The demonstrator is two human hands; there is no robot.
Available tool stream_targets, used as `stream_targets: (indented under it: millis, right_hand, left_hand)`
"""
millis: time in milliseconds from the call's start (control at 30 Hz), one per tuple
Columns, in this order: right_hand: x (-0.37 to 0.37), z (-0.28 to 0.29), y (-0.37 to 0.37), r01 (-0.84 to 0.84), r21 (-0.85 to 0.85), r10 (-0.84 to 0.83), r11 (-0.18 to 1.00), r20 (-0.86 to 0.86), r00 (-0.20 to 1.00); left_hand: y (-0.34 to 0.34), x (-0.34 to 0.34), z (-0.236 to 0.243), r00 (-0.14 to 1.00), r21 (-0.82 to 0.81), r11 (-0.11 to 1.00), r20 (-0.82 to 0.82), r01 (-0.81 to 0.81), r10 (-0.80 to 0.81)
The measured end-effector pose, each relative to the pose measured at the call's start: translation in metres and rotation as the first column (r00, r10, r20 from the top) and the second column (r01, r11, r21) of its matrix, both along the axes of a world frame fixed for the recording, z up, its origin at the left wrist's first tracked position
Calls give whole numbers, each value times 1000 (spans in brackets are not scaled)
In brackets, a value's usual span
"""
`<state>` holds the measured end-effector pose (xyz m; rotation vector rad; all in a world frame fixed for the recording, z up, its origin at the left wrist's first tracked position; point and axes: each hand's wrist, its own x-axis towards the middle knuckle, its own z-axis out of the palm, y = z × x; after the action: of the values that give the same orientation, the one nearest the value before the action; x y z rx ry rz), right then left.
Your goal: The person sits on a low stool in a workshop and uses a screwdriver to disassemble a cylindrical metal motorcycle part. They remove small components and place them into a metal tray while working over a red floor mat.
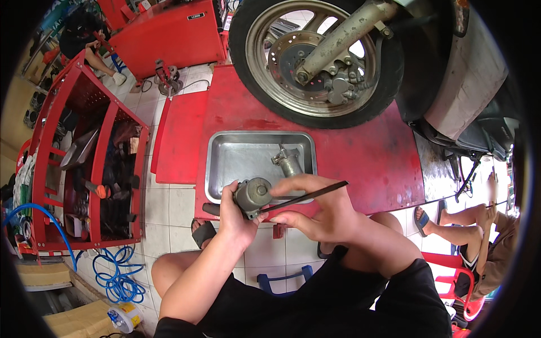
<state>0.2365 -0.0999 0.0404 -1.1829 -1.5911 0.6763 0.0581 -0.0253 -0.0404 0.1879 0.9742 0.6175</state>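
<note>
My left hand (pixel 235 217) is closed around a grey metal carburetor (pixel 253 195) with a round domed cap, held over the near edge of a steel tray (pixel 212 163). A thin black hose-like strip (pixel 307 197) slants from the carburetor up to the right, and a short dark tube (pixel 211 209) sticks out on its left. Beside the carburetor, my right hand (pixel 324 211) has its thumb and index finger spread apart, with the strip passing between them; the fingers are slightly blurred. A second grey metal cylindrical part (pixel 288 162) lies in the tray.
The tray stands on a red lift platform (pixel 366 169), below a motorcycle's front wheel (pixel 315 62). A red tool cart (pixel 90 163) stands left, near a coiled blue hose (pixel 118 276). At right, a person (pixel 484 231) sits by a red chair (pixel 451 270); another person (pixel 84 34) is at upper left.
</note>
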Motion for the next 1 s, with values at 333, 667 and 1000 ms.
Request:
stream_targets:
  millis: [333, 667, 1000]
  right_hand:
    - [6, 6, -8, -9, -130, 13, 992, 28, 1000]
    - [10, 4, -2, -311, -208, 262, 927, -233, 936]
    - [-6, -16, -5, -167, -22, 162, 986, -165, 973]
  left_hand:
    - [-1, 1, -2, 1000, -1, 1000, -8, 22, -22]
    - [0, 2, 5, 999, -29, 1000, -54, -8, 6]
    - [2, -3, -13, 1000, -8, 1000, 9, 26, -26]
